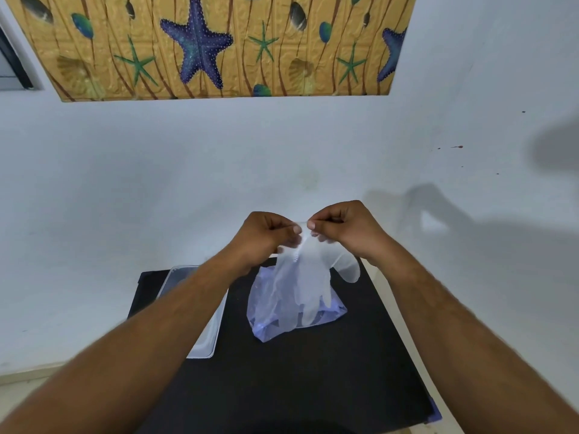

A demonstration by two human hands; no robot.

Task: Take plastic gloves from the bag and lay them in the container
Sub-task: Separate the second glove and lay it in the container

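A clear plastic glove (310, 277) hangs in the air above the table, fingers pointing down. My left hand (266, 236) and my right hand (344, 228) both pinch its cuff at the top, thumbs almost touching. Below the glove a bluish see-through plastic bag (269, 324) lies on the black table top, partly covered by the hanging glove. A clear rectangular container (203, 343) sits to the left of the bag, mostly hidden under my left forearm.
The black table (313, 377) stands against a pale wall. A sea-themed panel with starfish (197, 42) hangs high on the wall. Pale floor shows at the lower left.
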